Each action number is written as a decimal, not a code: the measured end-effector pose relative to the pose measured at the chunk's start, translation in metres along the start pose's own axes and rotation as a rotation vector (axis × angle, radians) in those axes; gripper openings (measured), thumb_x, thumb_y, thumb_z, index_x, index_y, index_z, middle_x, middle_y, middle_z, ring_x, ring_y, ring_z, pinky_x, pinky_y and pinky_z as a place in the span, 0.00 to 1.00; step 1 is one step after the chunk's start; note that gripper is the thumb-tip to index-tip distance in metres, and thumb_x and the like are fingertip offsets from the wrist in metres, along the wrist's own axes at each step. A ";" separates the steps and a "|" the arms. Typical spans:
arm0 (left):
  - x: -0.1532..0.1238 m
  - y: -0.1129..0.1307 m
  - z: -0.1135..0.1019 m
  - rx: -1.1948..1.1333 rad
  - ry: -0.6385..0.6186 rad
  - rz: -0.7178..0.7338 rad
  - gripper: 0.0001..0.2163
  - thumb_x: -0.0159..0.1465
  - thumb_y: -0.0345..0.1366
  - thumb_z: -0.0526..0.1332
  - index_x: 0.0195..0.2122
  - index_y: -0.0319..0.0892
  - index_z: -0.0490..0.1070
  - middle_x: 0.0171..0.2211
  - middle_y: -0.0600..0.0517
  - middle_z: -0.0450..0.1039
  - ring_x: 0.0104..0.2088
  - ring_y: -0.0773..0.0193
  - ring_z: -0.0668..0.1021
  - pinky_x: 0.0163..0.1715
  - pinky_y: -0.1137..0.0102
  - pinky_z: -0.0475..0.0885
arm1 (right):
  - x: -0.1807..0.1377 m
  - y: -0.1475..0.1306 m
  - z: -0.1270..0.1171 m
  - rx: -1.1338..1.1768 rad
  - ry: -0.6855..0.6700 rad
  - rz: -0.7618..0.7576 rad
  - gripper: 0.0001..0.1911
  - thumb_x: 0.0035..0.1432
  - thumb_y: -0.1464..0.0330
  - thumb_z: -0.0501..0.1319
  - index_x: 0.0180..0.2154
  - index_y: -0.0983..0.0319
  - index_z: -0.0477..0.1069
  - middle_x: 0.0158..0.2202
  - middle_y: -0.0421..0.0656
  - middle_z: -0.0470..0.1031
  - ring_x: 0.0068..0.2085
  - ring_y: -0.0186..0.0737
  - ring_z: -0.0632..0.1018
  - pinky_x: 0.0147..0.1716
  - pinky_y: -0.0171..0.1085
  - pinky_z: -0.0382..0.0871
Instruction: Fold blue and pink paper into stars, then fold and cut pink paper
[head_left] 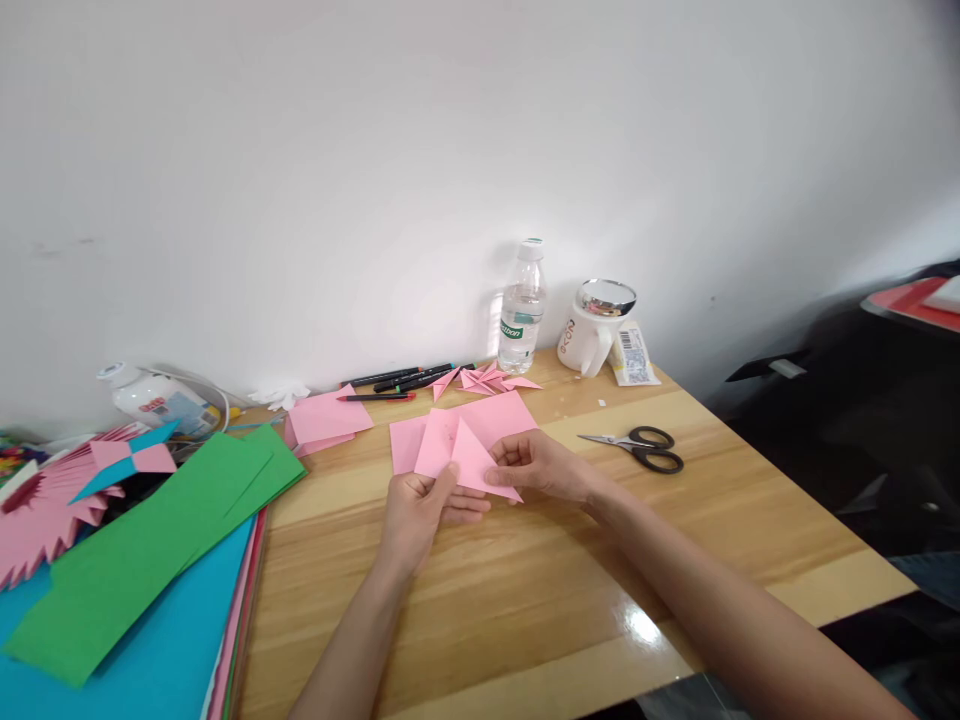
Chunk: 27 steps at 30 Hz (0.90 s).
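we see left hand (418,508) pinching 1 folded pink paper (474,460) | right hand (536,465) gripping same paper's right side | scissors (634,444) lie near right hand, apart

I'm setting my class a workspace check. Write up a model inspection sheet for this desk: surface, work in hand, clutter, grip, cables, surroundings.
Surface: wooden table, glossy, with a bright reflection towards the front.
Work in hand: folded pink sheet, in front of flat pink paper.
Clutter: scissors on the right; pens, clear bottle and mug near the wall; green paper on the left.
Grip: left hand and right hand both hold the folded pink sheet.
Cables: white cord by the white bottle; ends unclear.
Surroundings: pale wall behind; dark items at right, not identifiable.
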<state>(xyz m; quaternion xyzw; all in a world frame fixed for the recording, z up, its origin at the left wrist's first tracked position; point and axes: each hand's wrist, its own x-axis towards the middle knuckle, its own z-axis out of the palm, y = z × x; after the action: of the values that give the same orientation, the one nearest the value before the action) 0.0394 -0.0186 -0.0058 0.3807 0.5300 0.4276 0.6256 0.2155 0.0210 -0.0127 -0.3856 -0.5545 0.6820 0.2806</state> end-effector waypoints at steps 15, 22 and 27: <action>-0.001 0.001 0.001 0.023 -0.021 -0.002 0.19 0.49 0.48 0.66 0.22 0.31 0.74 0.25 0.36 0.78 0.26 0.54 0.81 0.25 0.68 0.76 | 0.001 0.001 -0.001 0.033 0.009 0.023 0.20 0.36 0.56 0.71 0.23 0.66 0.70 0.19 0.36 0.69 0.20 0.27 0.67 0.20 0.29 0.59; -0.001 0.001 -0.001 0.027 -0.040 0.004 0.20 0.50 0.48 0.66 0.22 0.30 0.74 0.25 0.36 0.78 0.25 0.55 0.81 0.25 0.70 0.76 | 0.001 0.000 -0.001 0.062 0.022 0.048 0.21 0.35 0.57 0.72 0.21 0.66 0.69 0.18 0.35 0.67 0.20 0.26 0.65 0.20 0.29 0.57; -0.001 0.000 0.001 0.009 -0.045 -0.010 0.20 0.49 0.47 0.66 0.22 0.29 0.75 0.25 0.35 0.78 0.25 0.55 0.81 0.25 0.69 0.76 | 0.001 0.001 -0.001 0.048 0.012 0.041 0.21 0.35 0.56 0.72 0.22 0.66 0.68 0.19 0.35 0.66 0.20 0.26 0.65 0.20 0.29 0.58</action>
<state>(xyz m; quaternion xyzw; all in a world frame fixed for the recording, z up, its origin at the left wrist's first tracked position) 0.0402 -0.0194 -0.0053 0.3903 0.5198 0.4133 0.6377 0.2156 0.0223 -0.0142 -0.3942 -0.5283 0.6983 0.2790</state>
